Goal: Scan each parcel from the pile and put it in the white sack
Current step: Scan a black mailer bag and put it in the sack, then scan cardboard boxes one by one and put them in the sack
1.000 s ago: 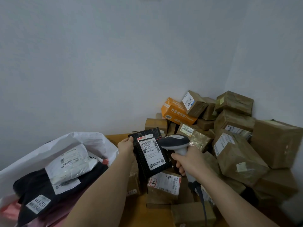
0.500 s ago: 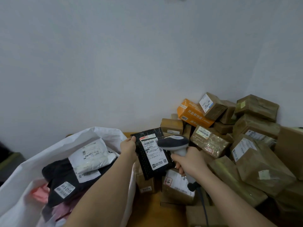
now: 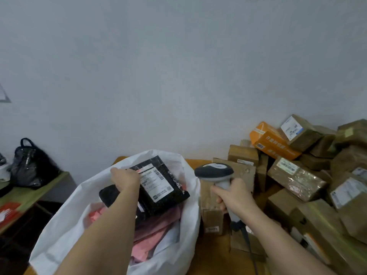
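1. The left hand (image 3: 125, 178) has swung away from the scanner and now holds the black parcel (image 3: 158, 187) over the open mouth of the white sack (image 3: 83, 197), fingers curled over its upper left corner; half a second ago the same parcel stood upright in front of the scanner's head.
2. The parcel lies tilted, white label up, above the pink and black packets already in the sack; whether it rests on them or hangs clear of them cannot be told.
3. The right hand (image 3: 232, 197) stays wrapped around the grip of the grey scanner (image 3: 215, 172), which now points at nothing and sits between the sack and the pile of brown boxes (image 3: 297, 177).
4. Judged from this, the scan of this parcel is over and only the release remains; the pile on the bench (image 3: 210, 253) is still large, so the job looks far from done.
5. A black handbag (image 3: 29, 165) sits on a low side shelf to the left, well apart from the work.
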